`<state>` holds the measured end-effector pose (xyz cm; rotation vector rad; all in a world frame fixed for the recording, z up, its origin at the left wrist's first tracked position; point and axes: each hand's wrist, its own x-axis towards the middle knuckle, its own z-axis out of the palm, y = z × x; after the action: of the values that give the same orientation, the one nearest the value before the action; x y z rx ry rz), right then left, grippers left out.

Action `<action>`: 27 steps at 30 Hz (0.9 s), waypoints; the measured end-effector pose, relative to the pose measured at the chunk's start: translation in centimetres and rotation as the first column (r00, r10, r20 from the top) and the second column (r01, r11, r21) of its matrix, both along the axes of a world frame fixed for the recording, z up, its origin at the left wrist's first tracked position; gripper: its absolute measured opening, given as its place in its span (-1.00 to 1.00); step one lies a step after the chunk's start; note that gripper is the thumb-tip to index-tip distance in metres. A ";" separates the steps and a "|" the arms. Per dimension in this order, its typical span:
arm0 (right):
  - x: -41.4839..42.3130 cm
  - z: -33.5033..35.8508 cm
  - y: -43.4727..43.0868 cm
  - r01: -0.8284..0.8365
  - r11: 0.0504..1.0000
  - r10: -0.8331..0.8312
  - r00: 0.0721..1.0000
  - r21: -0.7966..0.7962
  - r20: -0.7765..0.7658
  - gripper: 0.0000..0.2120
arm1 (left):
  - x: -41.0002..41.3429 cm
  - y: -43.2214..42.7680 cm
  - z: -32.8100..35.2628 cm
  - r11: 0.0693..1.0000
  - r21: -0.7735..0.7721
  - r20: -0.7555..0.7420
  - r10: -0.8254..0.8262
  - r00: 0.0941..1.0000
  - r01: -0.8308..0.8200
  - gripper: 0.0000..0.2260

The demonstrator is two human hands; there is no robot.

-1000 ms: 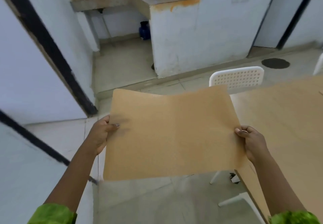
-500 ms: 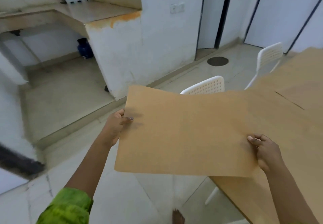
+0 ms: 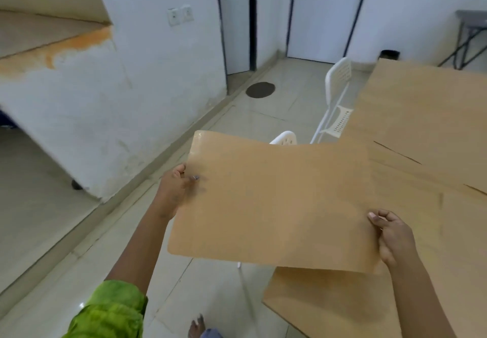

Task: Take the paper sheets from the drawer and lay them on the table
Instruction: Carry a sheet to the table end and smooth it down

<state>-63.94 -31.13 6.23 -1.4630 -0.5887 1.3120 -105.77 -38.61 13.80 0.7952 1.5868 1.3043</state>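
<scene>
A large brown paper sheet [image 3: 274, 200] hangs flat in the air between my hands. My left hand [image 3: 176, 187] pinches its left edge and my right hand [image 3: 392, 237] pinches its right edge. The sheet's right part overlaps the near-left corner of the table [image 3: 329, 308]. Other brown sheets [image 3: 427, 116] lie on the table top at the right, covering it, with overlapping edges visible. The drawer is not in view.
Two white plastic chairs [image 3: 336, 95] stand at the table's left side, one [image 3: 284, 137] partly hidden behind the held sheet. A white counter block with an orange stain [image 3: 79, 105] rises at the left. A round floor drain cover [image 3: 260, 89] and doors lie ahead.
The view has swung right and the sheet, held by both hands, has moved right until it overlaps the table's corner. More of the sheet-covered table is in sight.
</scene>
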 end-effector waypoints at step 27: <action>-5.8 -3.1 -9.7 0.880 0.424 -0.904 0.425 -0.212 -0.043 -0.81 | 13.7 29.7 -2.6 0.525 -0.030 -0.156 -0.843 0.514 0.851 -0.56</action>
<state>-69.71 -40.80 3.16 -1.4326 0.4451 0.5573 -92.09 -8.86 11.21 1.4967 0.9830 0.5363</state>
